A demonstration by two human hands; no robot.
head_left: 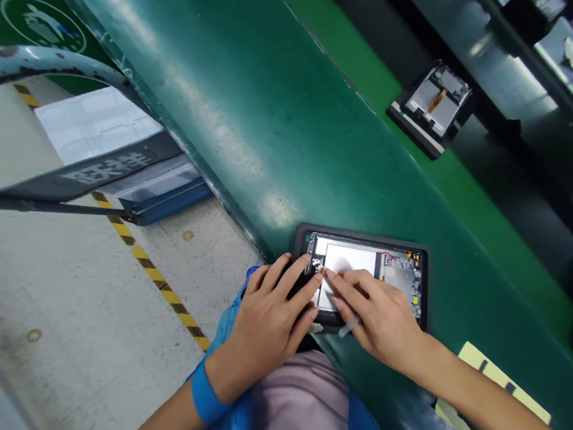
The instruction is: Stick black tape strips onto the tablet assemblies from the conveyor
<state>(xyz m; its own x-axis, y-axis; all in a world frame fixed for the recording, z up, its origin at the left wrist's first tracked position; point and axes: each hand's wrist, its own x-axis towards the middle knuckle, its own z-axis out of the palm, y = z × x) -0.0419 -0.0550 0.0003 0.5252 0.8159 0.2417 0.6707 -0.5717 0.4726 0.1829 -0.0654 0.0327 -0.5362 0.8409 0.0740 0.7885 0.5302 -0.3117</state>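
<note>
An opened tablet (353, 257) lies on the green workbench with its inside facing up, showing a large silvery white panel and a circuit board (406, 278) at the right end. My left hand (269, 310) rests with fingers stretched over the tablet's left edge, the fingertips near a small orange part. From the right, my right hand (382, 307) reaches over the tablet, its fingers closed together and its fingertips touching the left part of the white panel. A pale, thin stick-like tool (349, 326) pokes out below its fingers; the tool's other end is hidden.
Another opened device (432, 108) sits on the bench's far side beside a dark conveyor strip. Yellow sheets with dark strips (504, 383) lie under my right forearm. Left of the green bench (237, 112) stand a cart with a worn blue handle (52, 61) and white trays (98, 121).
</note>
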